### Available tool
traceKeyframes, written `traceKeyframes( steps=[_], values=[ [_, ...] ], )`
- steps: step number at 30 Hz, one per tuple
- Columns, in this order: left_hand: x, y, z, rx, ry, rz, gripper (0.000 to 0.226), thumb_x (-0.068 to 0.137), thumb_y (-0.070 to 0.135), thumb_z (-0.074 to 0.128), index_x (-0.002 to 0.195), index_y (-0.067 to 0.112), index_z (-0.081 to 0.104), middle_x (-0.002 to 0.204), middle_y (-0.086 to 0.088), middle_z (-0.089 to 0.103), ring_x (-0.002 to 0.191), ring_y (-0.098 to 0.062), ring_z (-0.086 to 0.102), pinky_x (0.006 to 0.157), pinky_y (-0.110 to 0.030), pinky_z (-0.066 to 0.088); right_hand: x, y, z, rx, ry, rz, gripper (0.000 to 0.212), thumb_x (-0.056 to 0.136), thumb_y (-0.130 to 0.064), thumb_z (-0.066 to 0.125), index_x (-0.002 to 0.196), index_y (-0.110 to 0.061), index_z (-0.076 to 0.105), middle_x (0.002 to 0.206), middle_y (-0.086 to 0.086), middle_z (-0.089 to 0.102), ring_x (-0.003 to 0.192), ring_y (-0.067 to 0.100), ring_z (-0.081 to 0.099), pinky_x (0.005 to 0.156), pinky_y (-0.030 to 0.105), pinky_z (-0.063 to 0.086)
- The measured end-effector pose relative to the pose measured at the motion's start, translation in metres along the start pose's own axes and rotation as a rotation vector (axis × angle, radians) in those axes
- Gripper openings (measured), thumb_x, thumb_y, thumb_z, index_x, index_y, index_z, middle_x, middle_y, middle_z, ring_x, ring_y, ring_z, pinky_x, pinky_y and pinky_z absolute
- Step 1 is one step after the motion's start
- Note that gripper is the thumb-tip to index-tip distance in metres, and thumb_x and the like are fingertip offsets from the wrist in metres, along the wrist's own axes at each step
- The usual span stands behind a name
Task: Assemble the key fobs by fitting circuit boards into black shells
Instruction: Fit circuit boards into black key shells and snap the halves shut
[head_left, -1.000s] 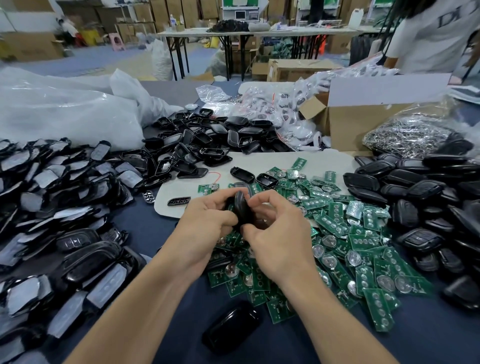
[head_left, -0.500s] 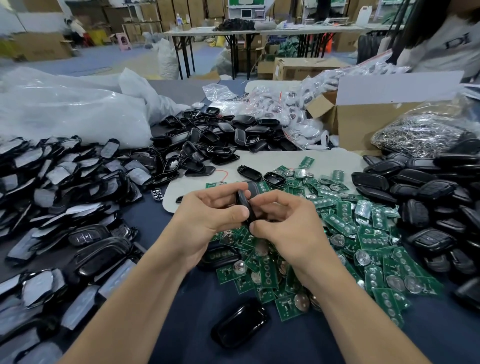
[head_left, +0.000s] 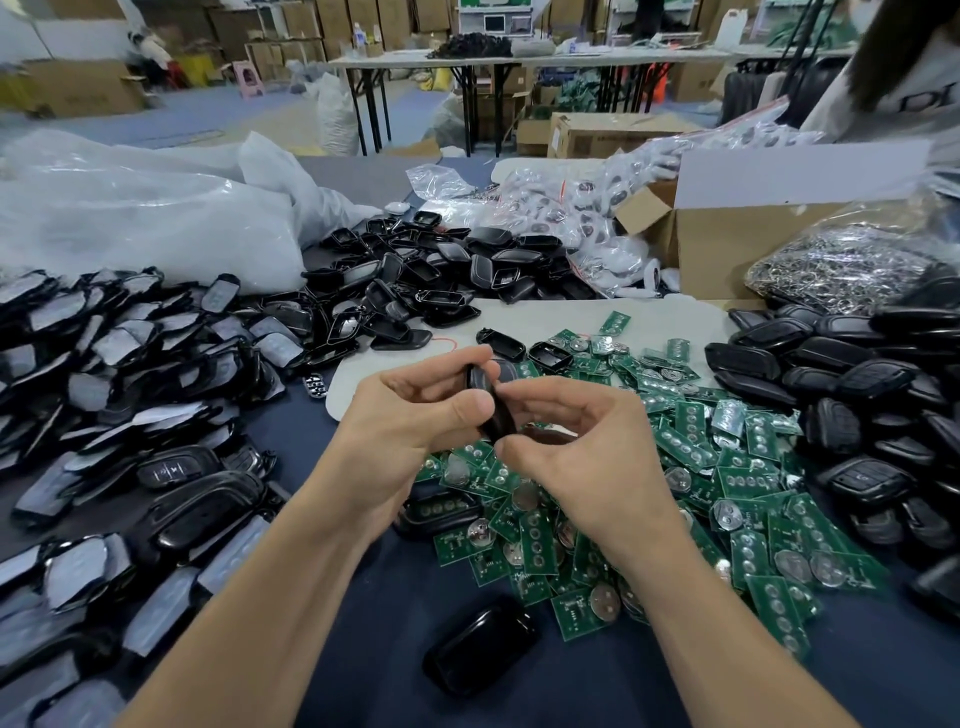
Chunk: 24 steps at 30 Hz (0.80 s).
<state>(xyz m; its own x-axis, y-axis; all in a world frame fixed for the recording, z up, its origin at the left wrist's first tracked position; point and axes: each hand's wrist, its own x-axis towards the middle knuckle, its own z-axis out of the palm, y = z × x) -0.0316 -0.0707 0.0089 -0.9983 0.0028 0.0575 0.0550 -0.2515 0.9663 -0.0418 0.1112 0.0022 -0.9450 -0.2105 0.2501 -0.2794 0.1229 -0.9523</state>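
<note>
While edge-on, shell btw hands

I see the left hand and right hand pinching one black shell edge-on above the green circuit boards.

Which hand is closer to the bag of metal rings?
Right. The right hand is nearer the bag, in front and left of it over the circuit boards; the left hand is farther left, beyond the shell both hold.
</note>
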Motion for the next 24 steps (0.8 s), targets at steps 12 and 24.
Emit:
traceKeyframes(
  steps=[12,24],
  values=[
    [0.000,-0.005,0.012,0.085,0.000,-0.053,0.033,0.090,0.012,0.076,0.121,0.024,0.075,0.117,-0.001,0.079,0.109,-0.016,0.075,0.087,-0.029,0.062,-0.007,0.006,0.010,-0.113,0.160,-0.041,0.042,0.074,-0.004,0.086,0.100,-0.038,0.082,0.087,-0.022,0.078,0.074,0.005,0.076,0.069,0.028,0.064],
    [0.002,-0.007,0.007,0.171,0.012,-0.057,0.038,0.089,-0.009,0.072,0.117,0.017,0.074,0.103,-0.010,0.081,0.093,-0.021,0.078,0.076,-0.024,0.061,-0.006,0.007,0.006,-0.231,0.177,-0.103,0.057,0.073,-0.002,0.081,0.102,-0.050,0.073,0.093,-0.030,0.074,0.089,-0.007,0.071,0.078,0.013,0.057]
  ],
)
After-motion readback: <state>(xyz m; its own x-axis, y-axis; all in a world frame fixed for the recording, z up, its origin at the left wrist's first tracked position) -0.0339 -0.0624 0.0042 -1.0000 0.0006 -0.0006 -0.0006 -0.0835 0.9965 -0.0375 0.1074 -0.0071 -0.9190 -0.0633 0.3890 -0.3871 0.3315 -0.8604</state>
